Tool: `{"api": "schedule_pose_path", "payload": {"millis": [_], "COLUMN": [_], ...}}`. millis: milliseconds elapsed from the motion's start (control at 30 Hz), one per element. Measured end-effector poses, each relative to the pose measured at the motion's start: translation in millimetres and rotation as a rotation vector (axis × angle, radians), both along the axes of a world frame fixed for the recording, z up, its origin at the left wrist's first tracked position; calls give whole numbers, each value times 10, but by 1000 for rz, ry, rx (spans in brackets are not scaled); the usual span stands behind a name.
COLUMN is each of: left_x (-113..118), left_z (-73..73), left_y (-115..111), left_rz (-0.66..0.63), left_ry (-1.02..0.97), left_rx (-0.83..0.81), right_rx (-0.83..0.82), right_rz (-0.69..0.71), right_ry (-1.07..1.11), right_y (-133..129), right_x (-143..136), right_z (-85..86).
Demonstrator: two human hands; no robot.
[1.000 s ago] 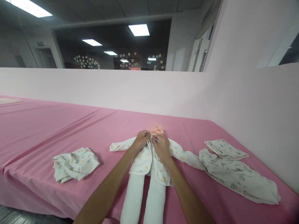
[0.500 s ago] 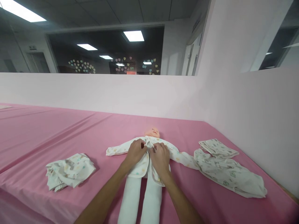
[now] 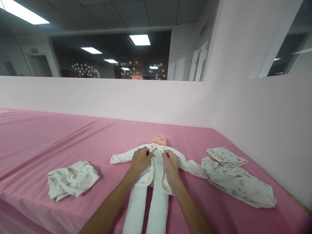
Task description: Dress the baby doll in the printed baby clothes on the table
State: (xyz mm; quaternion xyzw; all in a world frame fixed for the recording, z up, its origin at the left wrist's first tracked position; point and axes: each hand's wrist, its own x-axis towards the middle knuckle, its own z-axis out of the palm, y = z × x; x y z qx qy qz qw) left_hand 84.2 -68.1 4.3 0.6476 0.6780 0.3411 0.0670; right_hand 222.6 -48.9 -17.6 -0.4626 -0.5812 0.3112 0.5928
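Note:
A baby doll [image 3: 159, 139] lies on its back on the pink sheet [image 3: 73, 136], head away from me, white cloth legs toward me. It wears a white printed top [image 3: 122, 158] with the sleeves spread out to both sides. My left hand [image 3: 139, 160] grips the left front panel of the top near the doll's chest. My right hand [image 3: 170, 164] grips the right front panel. The two panels are held apart, and the doll's white body [image 3: 158, 165] shows between them.
A crumpled printed garment [image 3: 71, 179] lies on the sheet to the left. To the right lie a folded printed cloth [image 3: 225, 156] and a spread printed garment [image 3: 240, 187]. A pale pink wall [image 3: 268, 130] borders the back and right side.
My hands have moved apart at the doll's chest, spreading the front of the top open. The view has tilted and shifted a little.

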Motion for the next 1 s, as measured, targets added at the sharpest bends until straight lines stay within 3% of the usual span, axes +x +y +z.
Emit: {"api": "schedule_pose_path", "payload": {"millis": [133, 267, 433, 633, 833, 1000], "left_x": [74, 110, 116, 106, 121, 140], "left_z": [-3, -53, -83, -77, -74, -102], "left_y": [-26, -33, -29, -30, -43, -44], "left_rz": [-56, -53, -83, -22, -42, -71], "left_ry": [139, 264, 340, 195, 185, 209], "left_rx": [222, 320, 312, 241, 233, 281], "right_rx": [2, 3, -47, -76, -66, -66], "right_rz": [29, 60, 61, 21, -43, 34], "right_ry": [48, 77, 82, 70, 83, 91], "right_y": [30, -1, -80, -106, -87, -114], "right_x": [7, 0, -39, -66, -61, -90], "right_z": [-10, 30, 105, 118, 103, 126]}}
